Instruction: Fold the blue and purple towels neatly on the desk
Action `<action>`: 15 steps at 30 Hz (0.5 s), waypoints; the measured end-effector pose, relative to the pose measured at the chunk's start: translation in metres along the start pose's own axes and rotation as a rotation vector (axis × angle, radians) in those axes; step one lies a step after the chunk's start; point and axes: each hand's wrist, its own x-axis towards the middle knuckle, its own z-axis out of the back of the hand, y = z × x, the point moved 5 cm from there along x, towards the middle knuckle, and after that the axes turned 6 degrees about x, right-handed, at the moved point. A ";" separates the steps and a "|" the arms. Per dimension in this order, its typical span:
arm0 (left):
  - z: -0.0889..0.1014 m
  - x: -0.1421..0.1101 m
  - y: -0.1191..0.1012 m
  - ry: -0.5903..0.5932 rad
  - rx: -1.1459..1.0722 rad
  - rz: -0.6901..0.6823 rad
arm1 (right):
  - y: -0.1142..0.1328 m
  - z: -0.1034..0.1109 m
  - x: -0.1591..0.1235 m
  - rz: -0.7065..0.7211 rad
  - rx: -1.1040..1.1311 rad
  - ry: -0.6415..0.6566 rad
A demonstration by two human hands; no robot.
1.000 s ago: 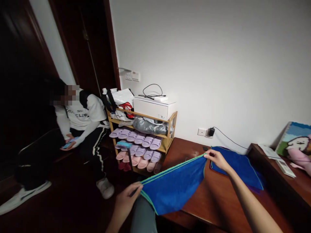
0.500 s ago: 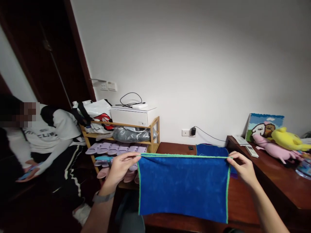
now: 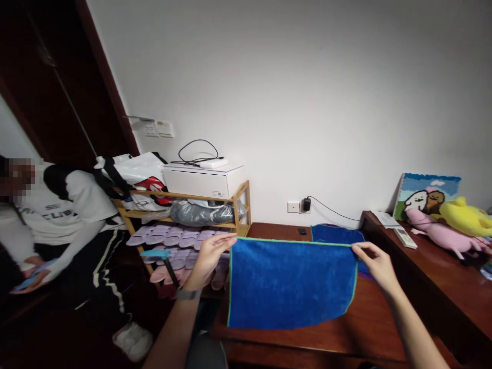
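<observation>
A blue towel (image 3: 292,284) with green edging hangs stretched between my two hands above the wooden table (image 3: 384,312). My left hand (image 3: 213,252) pinches its upper left corner, fingers closed. At the upper right corner, my right hand (image 3: 373,259) grips the edge between thumb and fingers. The top edge runs nearly level, and the lower right corner curls a little. Behind it, partly covered, more blue cloth (image 3: 338,234) lies on the table near the wall, with a bit of purple showing under it.
On the left a seated person (image 3: 73,210) holds a phone. A shoe rack (image 3: 242,205) with several slippers, a white box (image 3: 198,179) and a bag stands against the wall. To the right, a raised ledge (image 3: 442,277) bears a remote (image 3: 405,238), plush toys (image 3: 442,233) and a picture.
My view has swung right. The towel, slanted and sagging at first, has been pulled out level in front of me, then raised slightly. Both hands keep their corners.
</observation>
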 end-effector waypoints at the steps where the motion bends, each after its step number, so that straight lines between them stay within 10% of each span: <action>1: -0.012 0.015 0.015 0.021 0.034 0.007 | -0.019 -0.016 0.014 -0.029 -0.020 0.026; 6: -0.073 0.041 0.099 -0.066 0.346 0.037 | -0.105 -0.101 0.035 -0.106 -0.297 -0.048; 11: -0.111 -0.060 0.192 0.112 0.581 -0.058 | -0.179 -0.156 -0.085 0.007 -0.475 0.191; 15: -0.110 -0.141 0.251 0.347 1.022 -0.240 | -0.221 -0.155 -0.178 -0.008 -0.755 0.458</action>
